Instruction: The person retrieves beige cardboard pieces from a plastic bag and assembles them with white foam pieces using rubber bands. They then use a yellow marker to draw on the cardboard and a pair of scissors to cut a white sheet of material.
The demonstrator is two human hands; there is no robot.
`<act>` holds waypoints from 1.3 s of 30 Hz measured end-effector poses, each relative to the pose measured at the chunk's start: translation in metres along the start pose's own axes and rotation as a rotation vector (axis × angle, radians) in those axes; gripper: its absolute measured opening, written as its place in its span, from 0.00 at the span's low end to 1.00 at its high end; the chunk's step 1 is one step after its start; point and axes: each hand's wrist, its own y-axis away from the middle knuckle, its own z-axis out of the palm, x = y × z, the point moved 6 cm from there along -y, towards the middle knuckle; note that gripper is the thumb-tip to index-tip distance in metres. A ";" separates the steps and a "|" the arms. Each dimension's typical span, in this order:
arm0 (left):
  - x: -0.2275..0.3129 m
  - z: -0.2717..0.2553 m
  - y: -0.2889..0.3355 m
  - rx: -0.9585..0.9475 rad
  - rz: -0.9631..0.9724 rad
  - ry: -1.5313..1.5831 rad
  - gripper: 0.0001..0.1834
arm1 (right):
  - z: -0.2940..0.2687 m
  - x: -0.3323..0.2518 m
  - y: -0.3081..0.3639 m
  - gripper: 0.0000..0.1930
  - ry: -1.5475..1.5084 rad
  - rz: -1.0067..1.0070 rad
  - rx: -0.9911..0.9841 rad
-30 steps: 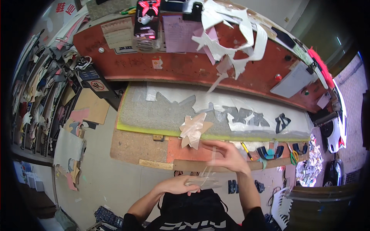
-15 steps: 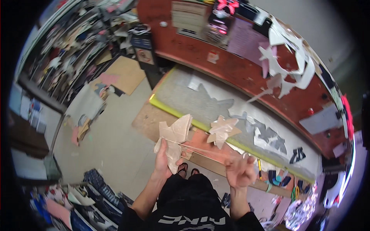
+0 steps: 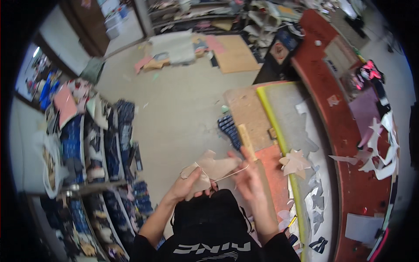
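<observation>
Head view, clock positions taken from frame centre: beige cut-piece bundle (image 3: pixel 218 168) is at 6 o'clock, held in the air just beyond the black shirt (image 3: pixel 209 231). Left hand (image 3: pixel 185 185) sits between 6 and 7, clamped on the bundle's near-left end, thumb on top, fingers curled underneath. Thin pale cord (image 3: pixel 227 176) crosses the top of the bundle, then runs out toward 4 to the right hand (image 3: pixel 249 180). Right hand is between 4 and 5, raised, fingers spread and motion-blurred; cord reaches its fingers, but can't tell if it's pinched or just hooked. Beige star-shaped pieces (image 3: pixel 294 163) lie near 4, across the yellow edge strip (image 3: pixel 279 126) of the grey work surface (image 3: pixel 290 105). Yellow pen-like tool (image 3: pixel 291 222) between 4 and 5, black cutout (image 3: pixel 319 245) further out the same way. Dark red panel (image 3: pixel 321 89) runs along the 2-to-4 side, with purple paper (image 3: pixel 363 114) and white scrap (image 3: pixel 386 163) on it, both around 3. Dark blue striped item (image 3: pixel 230 131) just toward 3 from centre, beside the tan board (image 3: pixel 251 107). Tan sheet (image 3: pixel 235 54) on the floor between 12 and 1, pale grey sheet (image 3: pixel 176 47) near 11. Packed shelves (image 3: pixel 83 144) fill 7 to 9, white plastic bag (image 3: pixel 51 168) hanging between 8 and 9.
</observation>
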 end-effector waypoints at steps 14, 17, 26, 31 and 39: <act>-0.082 -0.108 0.199 0.175 0.299 0.471 0.26 | 0.140 0.189 -0.006 0.54 0.284 0.796 -0.820; -0.080 -0.161 0.230 0.267 0.470 0.590 0.27 | 0.169 0.264 -0.012 0.33 0.419 0.787 -0.626; -0.031 -0.385 0.418 0.648 0.677 0.489 0.25 | 0.403 0.460 -0.073 0.12 0.463 0.491 -0.447; 0.106 -0.465 0.635 2.209 0.322 -1.146 0.16 | 0.620 0.583 -0.124 0.15 0.777 0.512 -0.848; 0.158 -0.607 0.782 2.337 0.271 -0.927 0.24 | 0.812 0.831 -0.139 0.24 1.243 0.402 -1.311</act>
